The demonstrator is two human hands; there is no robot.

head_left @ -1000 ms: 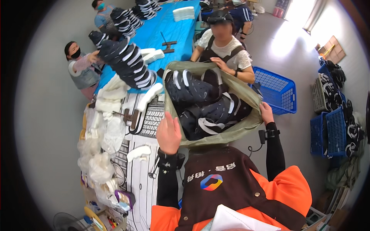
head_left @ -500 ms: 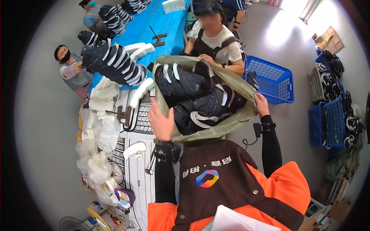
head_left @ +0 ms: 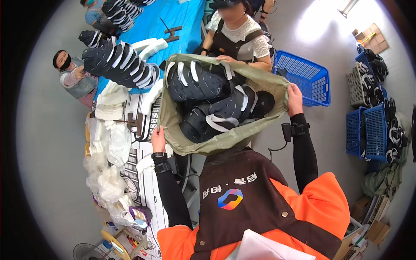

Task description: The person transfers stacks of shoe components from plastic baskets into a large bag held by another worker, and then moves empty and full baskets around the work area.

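Note:
A green woven sack (head_left: 173,145) is held with its mouth wide. Inside lie nested stacks of black curved pieces with white strips (head_left: 197,89); their exact kind is unclear. My left hand (head_left: 158,139) is closed on the sack's near left rim. On the opposite side, my right hand (head_left: 295,100) grips the right rim, arm stretched forward. A co-worker facing me has a hand (head_left: 226,59) at the sack's far rim.
Left of the sack, a table with a blue cover (head_left: 182,19) bears a tall stack of similar black pieces (head_left: 119,65), white curved pads (head_left: 112,102) and plastic bags (head_left: 112,184). A blue basket (head_left: 318,82) stands on the floor beyond my right hand; filled baskets (head_left: 375,132) line the right wall.
My left hand has gone from open above the sack's left side to gripping its rim, lower and farther left. The sack's mouth is spread wider to the left.

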